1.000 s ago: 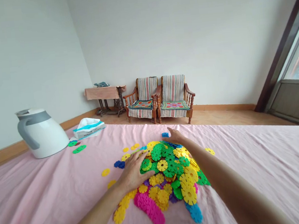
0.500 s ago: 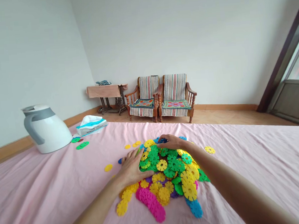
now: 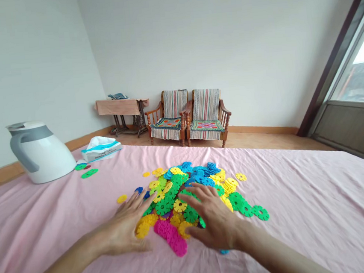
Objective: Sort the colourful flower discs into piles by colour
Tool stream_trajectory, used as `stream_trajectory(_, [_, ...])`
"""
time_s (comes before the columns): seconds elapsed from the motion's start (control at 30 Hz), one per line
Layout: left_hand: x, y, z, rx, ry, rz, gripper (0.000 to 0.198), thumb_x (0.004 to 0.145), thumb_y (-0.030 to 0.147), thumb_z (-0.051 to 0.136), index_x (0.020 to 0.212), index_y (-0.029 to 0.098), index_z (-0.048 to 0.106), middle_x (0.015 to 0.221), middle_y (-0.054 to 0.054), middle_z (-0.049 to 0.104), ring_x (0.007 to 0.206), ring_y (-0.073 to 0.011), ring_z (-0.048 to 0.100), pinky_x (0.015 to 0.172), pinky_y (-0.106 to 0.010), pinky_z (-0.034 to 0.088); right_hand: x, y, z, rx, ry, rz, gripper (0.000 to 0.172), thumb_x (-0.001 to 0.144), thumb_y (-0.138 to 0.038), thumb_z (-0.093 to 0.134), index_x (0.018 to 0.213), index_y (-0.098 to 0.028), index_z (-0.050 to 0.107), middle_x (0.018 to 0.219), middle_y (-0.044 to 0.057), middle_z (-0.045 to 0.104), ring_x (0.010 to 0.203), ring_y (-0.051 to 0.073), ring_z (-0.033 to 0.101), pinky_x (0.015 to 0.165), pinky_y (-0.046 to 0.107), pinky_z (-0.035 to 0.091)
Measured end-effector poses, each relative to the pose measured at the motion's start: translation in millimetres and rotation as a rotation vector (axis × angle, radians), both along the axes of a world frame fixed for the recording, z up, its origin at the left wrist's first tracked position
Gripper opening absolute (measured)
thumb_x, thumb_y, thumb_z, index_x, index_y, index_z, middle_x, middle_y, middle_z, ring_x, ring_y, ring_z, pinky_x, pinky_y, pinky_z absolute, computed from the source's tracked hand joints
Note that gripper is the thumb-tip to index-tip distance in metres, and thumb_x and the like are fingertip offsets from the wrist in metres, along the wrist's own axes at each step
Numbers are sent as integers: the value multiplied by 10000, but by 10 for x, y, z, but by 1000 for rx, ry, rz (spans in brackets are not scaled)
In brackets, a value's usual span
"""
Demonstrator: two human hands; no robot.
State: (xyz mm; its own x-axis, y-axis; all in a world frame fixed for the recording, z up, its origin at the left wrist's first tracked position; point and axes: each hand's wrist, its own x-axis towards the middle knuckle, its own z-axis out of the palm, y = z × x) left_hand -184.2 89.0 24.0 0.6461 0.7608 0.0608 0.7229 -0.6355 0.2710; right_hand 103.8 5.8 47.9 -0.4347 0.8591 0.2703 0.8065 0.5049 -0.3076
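A heap of notched plastic discs (image 3: 164, 204) in green, yellow, blue and magenta lies on the pink cloth (image 3: 292, 211). My left hand (image 3: 126, 223) is at the heap's left side, fingers spread and nothing in it. Over the right front of the heap is my right hand (image 3: 210, 213), its fingers apart and the thumb toward the yellow discs; it covers part of the pile. A row of magenta discs (image 3: 172, 238) reaches toward me between the two hands. Green discs (image 3: 248, 206) trail off to the right.
A white and grey jug (image 3: 43, 152) stands at the far left, beside a tissue pack (image 3: 102, 148). A few green discs (image 3: 89, 173) lie near them. Past the table are two wooden armchairs (image 3: 204, 121) and a cloth-covered sewing table (image 3: 118, 107).
My right hand has come back from the far side of the heap to its near right. My left hand has drawn back to the left. The view has shifted slightly.
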Motion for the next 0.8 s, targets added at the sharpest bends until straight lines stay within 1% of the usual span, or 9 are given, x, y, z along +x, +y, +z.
stream_trajectory(0.03, [-10,-68,-32,-15,21,11,1083,539,645,742,1454,375,230,1525,-86,276,1390,-410,190,1059,-592,277,-71,-56,-45,-20,-19,43,715,771,-485,618,1412,-302,359,1449,96,378,1355,325,245,1076,524,178])
stream_trajectory(0.1, [59,-180,-99,-51,49,18,1029,603,674,686,1459,372,201,1532,-103,249,1393,-412,169,1052,-619,255,-175,-104,-137,-47,-42,73,695,795,-521,582,1414,-301,355,1483,96,340,1387,324,187,1095,540,117])
stream_trajectory(0.17, [217,-245,-146,-65,48,25,950,689,685,607,1469,354,177,1542,-121,208,1395,-411,157,1050,-640,230,-202,-85,-207,-35,-52,37,587,838,-516,526,1364,-276,425,1476,98,354,1389,314,190,1105,537,95])
stream_trajectory(0.23, [415,-262,-163,-65,42,20,940,717,688,577,1478,336,152,1555,-131,149,1398,-419,127,1050,-650,215,-150,-38,-241,5,-65,-29,472,863,-476,499,1275,-247,508,1456,100,385,1380,311,214,1105,536,96])
stream_trajectory(0.37, [808,-213,-140,-78,10,-38,928,741,649,586,1483,352,115,1576,-108,60,1403,-424,84,1063,-632,223,101,16,-250,80,-104,-146,346,849,-353,509,1164,-219,566,1406,107,439,1354,300,265,1096,530,125])
stream_trajectory(0.47, [1126,-180,-126,-68,-59,-108,855,772,580,598,1476,371,159,1582,-74,43,1411,-413,53,1076,-616,231,340,-1,-266,100,-134,-236,328,791,-272,527,1109,-216,580,1371,107,470,1329,295,302,1092,514,142])
stream_trajectory(0.53, [1366,-171,-137,-69,-71,-142,841,761,555,623,1467,375,204,1584,-59,10,1409,-421,21,1084,-622,213,504,-24,-288,104,-138,-304,321,758,-238,522,1072,-207,580,1356,114,479,1306,295,331,1080,499,172])
stream_trajectory(0.7, [1931,-161,-204,-49,-125,-217,847,720,492,684,1450,369,272,1584,-55,-19,1398,-449,81,1082,-636,207,901,-61,-372,122,-70,-465,286,696,-212,522,979,-204,559,1251,124,538,1164,287,456,980,439,300])
stream_trajectory(0.8, [2099,-144,-176,-58,-134,-295,824,725,501,679,1442,368,296,1584,-50,22,1401,-434,106,1086,-614,227,1133,-51,-452,136,-14,-562,209,699,-212,500,905,-215,540,1104,98,595,1046,269,513,890,402,349])
